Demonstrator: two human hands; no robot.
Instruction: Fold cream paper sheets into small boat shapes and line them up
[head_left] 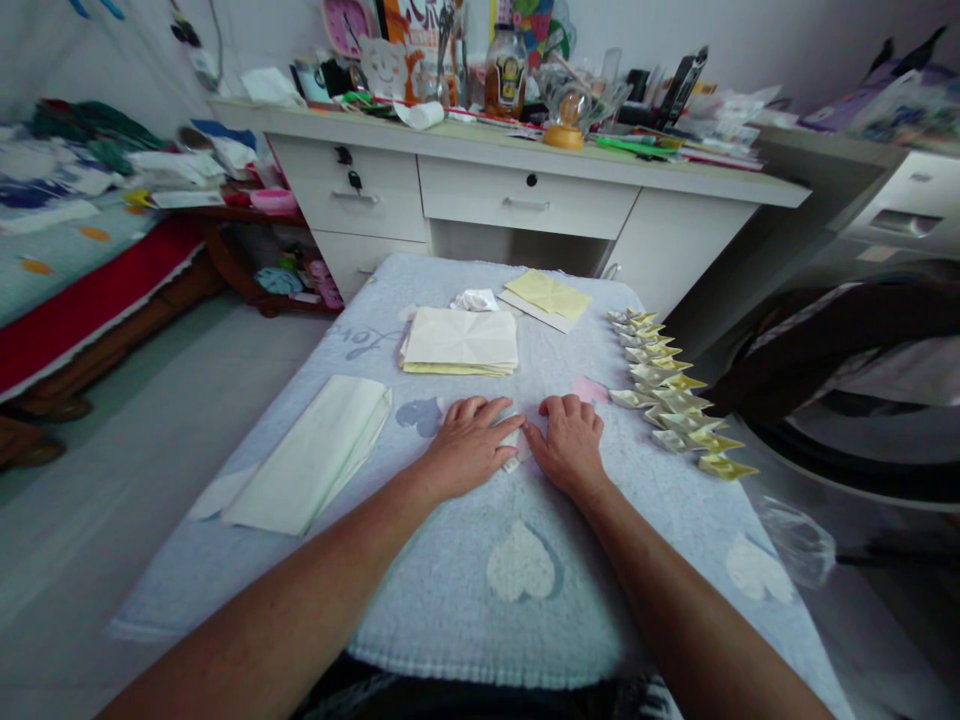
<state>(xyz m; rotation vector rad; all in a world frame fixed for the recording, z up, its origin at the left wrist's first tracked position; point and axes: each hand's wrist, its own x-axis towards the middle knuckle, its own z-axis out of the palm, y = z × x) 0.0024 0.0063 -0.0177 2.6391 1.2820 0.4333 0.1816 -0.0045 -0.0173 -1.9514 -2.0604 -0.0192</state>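
Observation:
My left hand (474, 445) lies palm down near the middle of the cloth-covered table, its fingers spread and stretched out. Under its thumb and index finger shows a small pale piece, seemingly folded paper (511, 464), mostly hidden. Close beside it, my right hand (568, 438) rests with bent fingertips on the cloth and its thumb pointing at the left fingers. Beyond the hands is a stack of creased white and yellow paper sheets (461, 338). A larger folded pale sheet bundle (315, 455) lies to the left.
Several folded paper boats (671, 390) line the table's right side. Yellow and white sheets (547, 297) and a crumpled white paper (476, 300) lie at the back. A cluttered white desk (525, 200) stands beyond; a washing machine (892, 220) is at right, a bed (90, 260) at left.

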